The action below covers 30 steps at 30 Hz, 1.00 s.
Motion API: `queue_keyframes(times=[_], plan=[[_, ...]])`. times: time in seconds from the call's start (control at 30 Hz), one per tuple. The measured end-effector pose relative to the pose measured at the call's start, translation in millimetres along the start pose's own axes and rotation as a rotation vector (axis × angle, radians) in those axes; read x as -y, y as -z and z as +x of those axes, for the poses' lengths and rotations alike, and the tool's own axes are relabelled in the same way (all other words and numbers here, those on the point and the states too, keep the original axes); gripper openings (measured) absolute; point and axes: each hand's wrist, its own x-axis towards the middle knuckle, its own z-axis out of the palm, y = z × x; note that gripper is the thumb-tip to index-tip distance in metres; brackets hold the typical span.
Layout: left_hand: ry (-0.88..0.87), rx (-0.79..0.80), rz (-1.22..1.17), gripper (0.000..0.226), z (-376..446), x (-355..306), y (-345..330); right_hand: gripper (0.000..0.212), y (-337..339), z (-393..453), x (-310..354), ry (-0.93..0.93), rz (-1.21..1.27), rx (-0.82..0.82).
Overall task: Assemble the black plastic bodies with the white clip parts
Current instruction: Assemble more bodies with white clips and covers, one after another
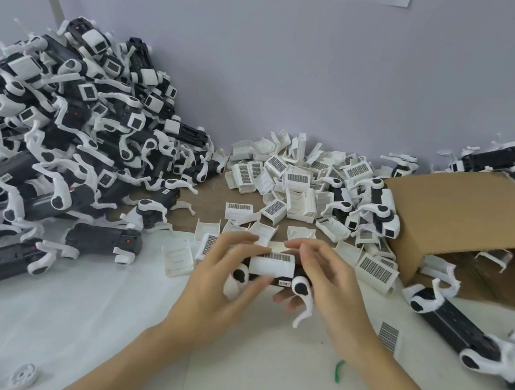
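Observation:
A black plastic body (283, 281) with white arms at both ends is held just above the white table in the middle of the view. A white clip part (273, 266) with a grid label sits across its top. My left hand (224, 276) grips the body's left end, thumb under the clip and fingers over its top. My right hand (326, 282) grips the right end, fingers curled over the clip's far edge. Loose white clip parts (295, 180) lie heaped behind my hands.
A tall pile of black bodies with white parts (58, 131) fills the left side. A tipped cardboard box (469, 220) lies at the right, with more black bodies (456, 328) in front of it. A small white wheel-like piece (21, 376) and a green scrap (338, 370) lie near me.

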Motion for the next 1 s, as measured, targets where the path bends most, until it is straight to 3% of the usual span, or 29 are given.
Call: queue_keyframes(times=[0.07,0.2,0.3,0.5,0.6,0.7,0.77,0.87,1.0], plan=[[0.107,-0.055,-0.094,0.019,2.5,0.6,3.4,0.018,-0.9,-2.5,-0.9,0.100,-0.120,0.002],[0.235,-0.078,-0.146,0.014,6.2,-4.1,6.3,0.031,8.6,-5.9,-7.3,0.520,-0.795,0.058],[0.233,-0.076,-0.136,0.017,6.7,-6.0,7.9,0.044,5.8,-4.9,-11.0,0.611,-1.048,0.055],[0.192,0.045,-0.159,0.030,5.7,-7.9,6.6,0.035,1.9,-6.2,-7.2,0.669,-1.129,-0.084],[0.209,-0.009,-0.228,0.035,4.8,-10.5,9.6,0.033,1.5,-5.6,-10.8,0.590,-1.054,-0.073],[0.293,-0.059,-0.473,0.039,7.7,-20.8,14.3,0.035,4.7,-2.8,-19.6,0.432,-0.809,-0.056],[0.250,-0.062,-0.489,0.035,10.5,-28.6,12.0,0.045,9.6,-0.8,-22.5,0.356,-0.683,-0.006],[0.180,-0.054,-0.439,0.034,13.4,-38.4,5.3,0.056,15.0,1.7,-26.1,0.359,-0.666,0.083],[0.225,-0.071,-0.507,0.025,14.8,-46.4,4.5,0.053,13.3,1.9,-29.9,0.389,-0.664,0.106]])
